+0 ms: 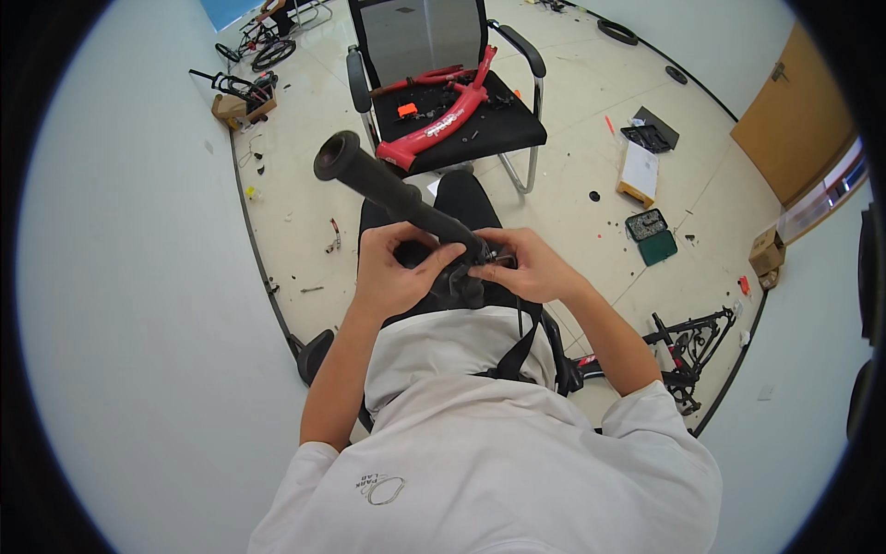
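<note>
A black tube-like bike part (406, 198) with a flared, hollow end, which looks like a handlebar with a rubber grip, slants up and left from my lap. My left hand (397, 272) is closed on its lower end, thumb pressed against the black part there. On the other side, my right hand (531, 266) is closed with thumb and forefinger by a small shiny metal piece (501, 258) beside the bar. Whether that piece is a tool or a fitting is too small to tell. My fingers partly hide the joint between the hands.
In front stands a black chair (517, 129) bearing a red bike frame (443, 125) and small parts. On the floor to the right lie a green case (657, 247), a flat box (637, 174) and a black bike frame (701, 346). A cardboard box (231, 111) with bike parts sits far left.
</note>
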The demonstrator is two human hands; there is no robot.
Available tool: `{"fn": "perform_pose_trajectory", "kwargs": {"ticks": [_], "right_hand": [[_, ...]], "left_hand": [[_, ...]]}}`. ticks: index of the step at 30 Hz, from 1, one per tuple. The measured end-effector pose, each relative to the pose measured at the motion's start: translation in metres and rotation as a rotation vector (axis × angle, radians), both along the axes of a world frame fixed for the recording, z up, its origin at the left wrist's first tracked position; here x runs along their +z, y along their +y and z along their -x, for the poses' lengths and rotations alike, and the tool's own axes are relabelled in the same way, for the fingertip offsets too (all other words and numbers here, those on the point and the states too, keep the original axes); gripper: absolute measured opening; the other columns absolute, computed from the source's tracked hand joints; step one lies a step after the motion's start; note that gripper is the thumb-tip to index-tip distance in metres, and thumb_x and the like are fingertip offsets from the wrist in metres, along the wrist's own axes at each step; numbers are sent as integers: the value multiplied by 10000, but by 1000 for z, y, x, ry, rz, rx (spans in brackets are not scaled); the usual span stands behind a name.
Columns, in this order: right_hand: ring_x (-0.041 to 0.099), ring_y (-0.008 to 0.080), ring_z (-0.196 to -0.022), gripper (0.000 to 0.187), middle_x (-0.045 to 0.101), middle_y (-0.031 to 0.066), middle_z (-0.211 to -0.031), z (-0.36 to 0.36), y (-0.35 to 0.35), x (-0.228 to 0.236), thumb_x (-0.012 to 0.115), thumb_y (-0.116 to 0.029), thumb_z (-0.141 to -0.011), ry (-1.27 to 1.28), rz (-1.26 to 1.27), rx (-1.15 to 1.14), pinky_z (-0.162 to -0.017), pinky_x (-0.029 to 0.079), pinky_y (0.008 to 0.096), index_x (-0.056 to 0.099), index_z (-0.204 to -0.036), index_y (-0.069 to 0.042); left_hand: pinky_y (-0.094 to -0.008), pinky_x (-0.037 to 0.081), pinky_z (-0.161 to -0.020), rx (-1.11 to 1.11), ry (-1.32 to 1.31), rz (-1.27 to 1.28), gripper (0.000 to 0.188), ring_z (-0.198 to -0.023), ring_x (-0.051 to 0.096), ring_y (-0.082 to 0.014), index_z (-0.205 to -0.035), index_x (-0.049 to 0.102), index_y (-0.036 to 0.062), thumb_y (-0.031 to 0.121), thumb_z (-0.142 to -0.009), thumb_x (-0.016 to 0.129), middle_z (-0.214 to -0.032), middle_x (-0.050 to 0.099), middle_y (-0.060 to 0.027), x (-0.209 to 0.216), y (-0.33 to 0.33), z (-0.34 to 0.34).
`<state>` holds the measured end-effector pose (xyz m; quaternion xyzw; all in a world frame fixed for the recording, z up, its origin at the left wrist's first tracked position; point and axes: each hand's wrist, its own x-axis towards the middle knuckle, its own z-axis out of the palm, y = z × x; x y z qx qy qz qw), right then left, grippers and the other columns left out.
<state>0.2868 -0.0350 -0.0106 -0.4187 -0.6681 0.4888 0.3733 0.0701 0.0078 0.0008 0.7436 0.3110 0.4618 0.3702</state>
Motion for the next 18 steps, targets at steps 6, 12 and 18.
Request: {"fn": "perform_pose_trajectory", "kwargs": {"ticks": [6, 12, 18], "right_hand": [[556, 52, -755, 371, 656, 31, -899, -2, -5, 28, 696, -98, -901, -21, 326, -34, -668, 479, 234, 611, -1234, 45], [560, 45, -775, 383, 674, 21, -909, 1, 2, 8, 677, -73, -909, 49, 80, 35, -677, 478, 226, 605, -1270, 32], [375, 22, -486, 453, 478, -58, -626, -9, 5, 14, 698, -161, -904, 32, 333, 43, -412, 275, 220, 586, -1316, -8]], "left_hand": [[-220, 467, -560, -20, -51, 21, 120, -592, 596, -58, -806, 727, -8, 78, -782, 807, -658, 679, -31, -1, -2, 2], [-213, 457, -568, -4, -61, 43, 121, -599, 584, -47, -844, 728, -8, 70, -788, 802, -657, 679, -28, -4, 1, 1], [-213, 439, -570, 21, -10, 14, 132, -595, 575, -42, -847, 729, -2, 103, -802, 794, -653, 676, -17, -1, 1, 0]]}}
